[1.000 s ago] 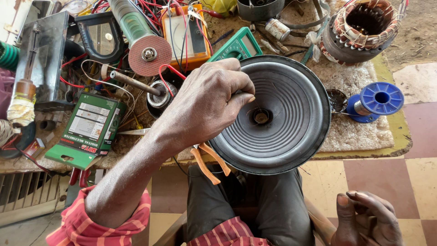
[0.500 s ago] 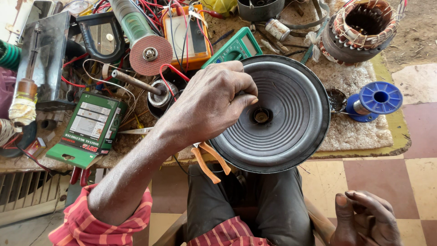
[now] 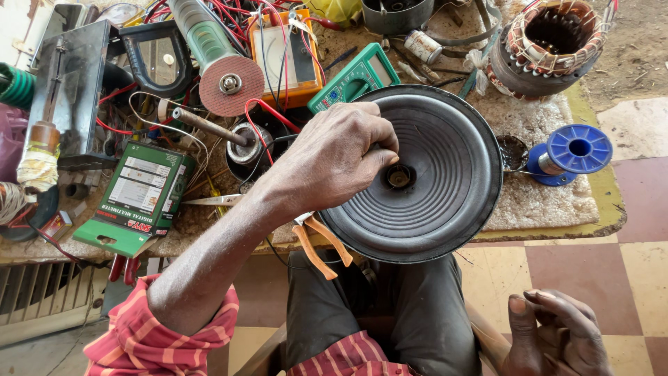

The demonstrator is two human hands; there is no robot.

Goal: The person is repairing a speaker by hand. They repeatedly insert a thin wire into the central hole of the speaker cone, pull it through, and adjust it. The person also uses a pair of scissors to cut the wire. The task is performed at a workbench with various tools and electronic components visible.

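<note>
A large black speaker cone lies face up at the front edge of the workbench, partly overhanging my lap. My left hand rests on its left half, with thumb and fingertips pinched together at the rim of the small centre hole. Whether anything small sits between the fingers is hidden. My right hand hangs low at the bottom right beside my knee, fingers loosely curled and holding nothing. Orange-handled pliers lie under my left wrist at the bench edge.
The bench is crowded: a green multimeter box, a green meter, an orange meter, a grinder with a red disc, a soldering iron, a motor stator, a blue wire spool, scissors. Tiled floor lies to the right.
My left hand has slid slightly right and down on the cone, so the fingertips now pinch at the centre hole. The right hand has not moved.
</note>
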